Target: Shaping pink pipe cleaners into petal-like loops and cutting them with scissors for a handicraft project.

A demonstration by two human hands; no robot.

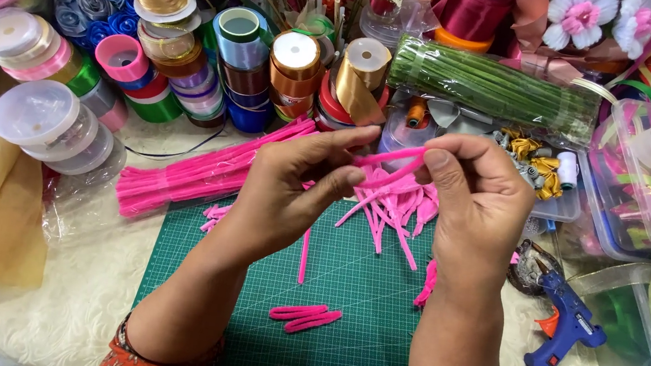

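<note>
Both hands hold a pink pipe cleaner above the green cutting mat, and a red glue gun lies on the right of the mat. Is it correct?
Not quite: the glue gun is blue, not red, as the head view shows. The rest stands: both the left hand and right hand hold a pink pipe cleaner above the green cutting mat.

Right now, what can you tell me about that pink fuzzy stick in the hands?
The pink fuzzy stick is a thin, bright pink pipe cleaner that looks soft and furry. It is bent over on itself, so two strands run almost side by side. The left hand and the right hand pinch its ends with fingertips, holding it up above the green cutting mat. More pink pieces lie below it.
</note>
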